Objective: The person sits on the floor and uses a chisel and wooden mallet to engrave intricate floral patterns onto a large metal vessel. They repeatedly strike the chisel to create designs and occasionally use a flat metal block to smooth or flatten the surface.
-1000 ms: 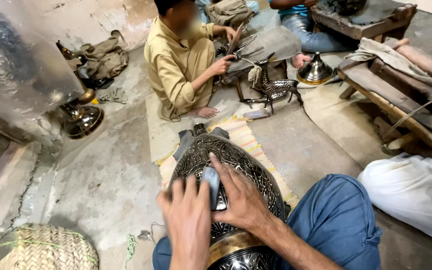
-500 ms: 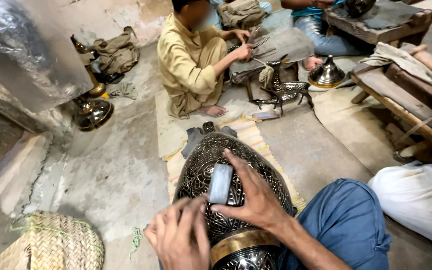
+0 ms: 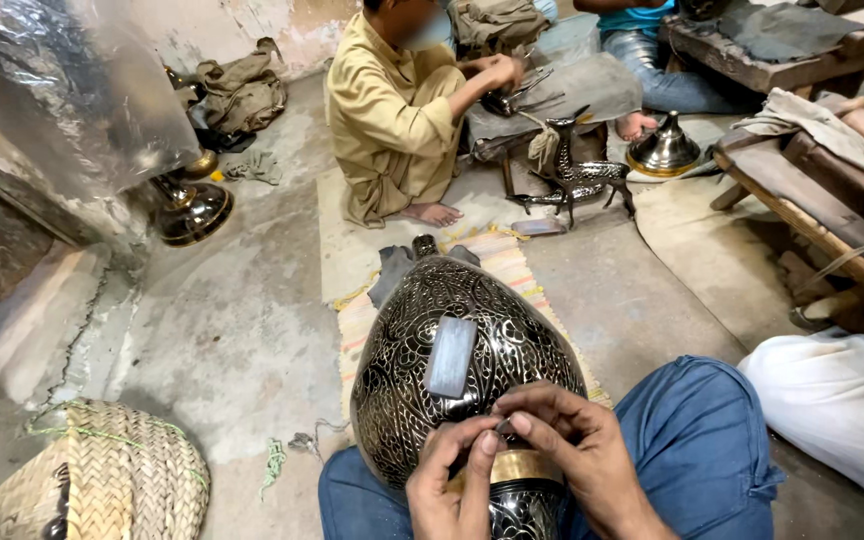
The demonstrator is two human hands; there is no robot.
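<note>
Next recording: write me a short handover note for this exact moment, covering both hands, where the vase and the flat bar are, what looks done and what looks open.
Left hand: fingertips pinched together just above the brass band, meeting the right hand. Bare, not gripping the vase.
Right hand: thumb and forefinger pinch a tiny item I cannot identify, over the lower part of the vase.
Engraved vase: lies across the person's lap, resting on the striped mat, neck toward the person.
Flat grey bar: lies loose on top of the vase, no hand on it.
Done: the dark body shows dense pattern all over.
Open: cannot tell which part is unfinished; the pinched item is the live point.
</note>
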